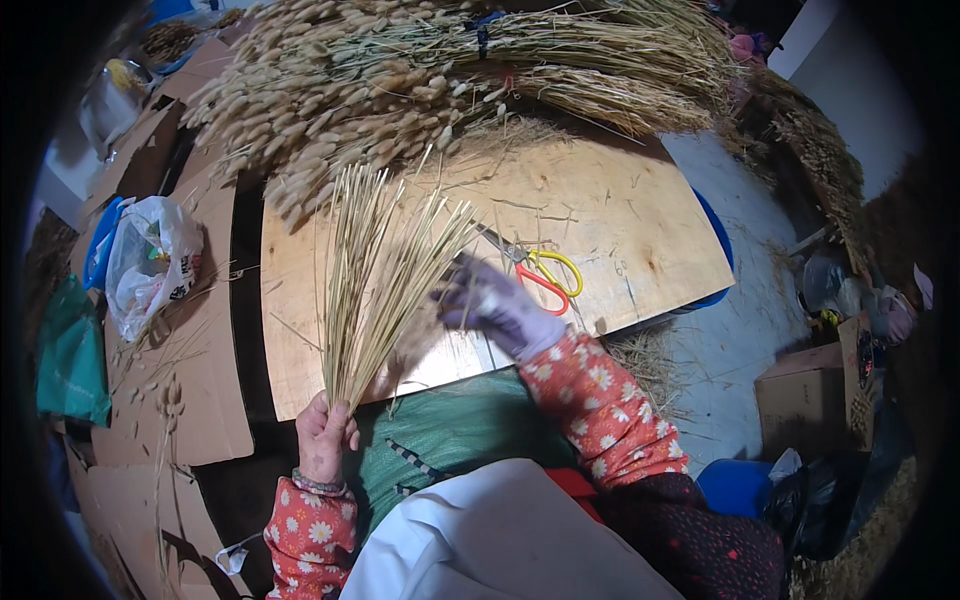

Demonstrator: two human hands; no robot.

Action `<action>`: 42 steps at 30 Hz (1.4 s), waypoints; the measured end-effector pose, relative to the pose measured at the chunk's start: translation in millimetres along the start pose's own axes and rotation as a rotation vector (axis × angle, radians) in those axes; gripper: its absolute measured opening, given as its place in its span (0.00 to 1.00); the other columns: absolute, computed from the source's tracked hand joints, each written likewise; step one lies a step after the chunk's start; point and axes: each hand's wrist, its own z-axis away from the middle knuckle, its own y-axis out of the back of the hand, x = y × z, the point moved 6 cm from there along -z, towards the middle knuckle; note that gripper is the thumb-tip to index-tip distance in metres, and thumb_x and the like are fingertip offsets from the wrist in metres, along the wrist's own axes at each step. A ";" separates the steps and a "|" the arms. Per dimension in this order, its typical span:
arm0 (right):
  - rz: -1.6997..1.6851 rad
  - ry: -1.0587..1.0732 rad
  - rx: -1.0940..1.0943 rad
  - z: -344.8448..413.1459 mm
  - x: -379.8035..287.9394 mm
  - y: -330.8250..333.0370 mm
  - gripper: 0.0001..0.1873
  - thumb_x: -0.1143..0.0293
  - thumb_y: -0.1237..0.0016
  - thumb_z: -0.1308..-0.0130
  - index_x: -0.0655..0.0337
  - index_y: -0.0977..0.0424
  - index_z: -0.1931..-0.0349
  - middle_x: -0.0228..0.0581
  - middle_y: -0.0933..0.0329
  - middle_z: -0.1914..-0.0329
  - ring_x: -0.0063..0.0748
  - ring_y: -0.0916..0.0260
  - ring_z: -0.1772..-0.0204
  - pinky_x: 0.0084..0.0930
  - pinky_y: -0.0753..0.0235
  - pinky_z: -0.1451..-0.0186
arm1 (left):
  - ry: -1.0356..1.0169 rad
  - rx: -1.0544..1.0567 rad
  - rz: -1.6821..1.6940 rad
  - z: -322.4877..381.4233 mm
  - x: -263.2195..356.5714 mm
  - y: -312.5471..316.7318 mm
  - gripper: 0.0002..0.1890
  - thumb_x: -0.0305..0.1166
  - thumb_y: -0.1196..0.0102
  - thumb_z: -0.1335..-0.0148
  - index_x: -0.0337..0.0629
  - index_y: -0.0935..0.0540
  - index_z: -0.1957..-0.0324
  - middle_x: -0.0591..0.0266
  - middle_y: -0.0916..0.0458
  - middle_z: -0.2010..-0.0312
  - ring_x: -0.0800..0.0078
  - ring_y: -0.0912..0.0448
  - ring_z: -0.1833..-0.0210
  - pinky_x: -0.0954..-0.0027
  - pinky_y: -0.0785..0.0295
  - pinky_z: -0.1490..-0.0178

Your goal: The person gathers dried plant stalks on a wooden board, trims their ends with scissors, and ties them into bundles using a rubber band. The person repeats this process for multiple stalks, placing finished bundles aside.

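My left hand, bare, grips a fanned bunch of dried grass stems near its lower end; the stems spread upward over the wooden board. My right hand wears a purple glove and is blurred. It is just right of the stems, with its fingers apart and nothing clear between them. Scissors with one yellow and one red handle lie on the board beside the glove. Large tied bundles of bunny-tail grass lie across the far side, fluffy heads to the left and stems to the right.
Cardboard sheets lie at the left under a clear plastic bag. A green bag sits at the far left. To the right are a cardboard box and a blue bucket. Stem scraps litter the floor.
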 end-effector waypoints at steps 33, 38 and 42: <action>0.425 -0.207 -0.110 4.1 89.2 -99.3 0.19 0.66 0.45 0.35 0.62 0.30 0.47 0.32 0.24 0.65 0.24 0.27 0.63 0.23 0.27 0.58 | -0.058 0.029 0.099 -6.3 4.7 -7.9 0.06 0.32 0.49 0.30 0.42 0.29 0.60 0.71 0.31 0.76 0.85 0.34 0.81 0.80 0.34 0.79; 0.469 -0.268 -0.064 6.0 97.5 -101.1 0.12 0.65 0.48 0.34 0.66 0.25 0.58 0.38 0.21 0.70 0.19 0.29 0.72 0.18 0.32 0.70 | -0.078 0.106 0.093 -8.2 2.0 -6.7 0.09 0.31 0.50 0.30 0.41 0.32 0.53 0.69 0.29 0.78 0.84 0.33 0.81 0.81 0.34 0.79; 0.610 -0.275 -0.007 3.2 110.2 -88.5 0.10 0.68 0.50 0.34 0.68 0.24 0.64 0.39 0.21 0.76 0.23 0.29 0.76 0.21 0.29 0.72 | -0.121 0.175 -0.143 -7.7 4.6 -6.9 0.09 0.29 0.51 0.30 0.38 0.33 0.53 0.66 0.25 0.75 0.85 0.31 0.81 0.80 0.33 0.79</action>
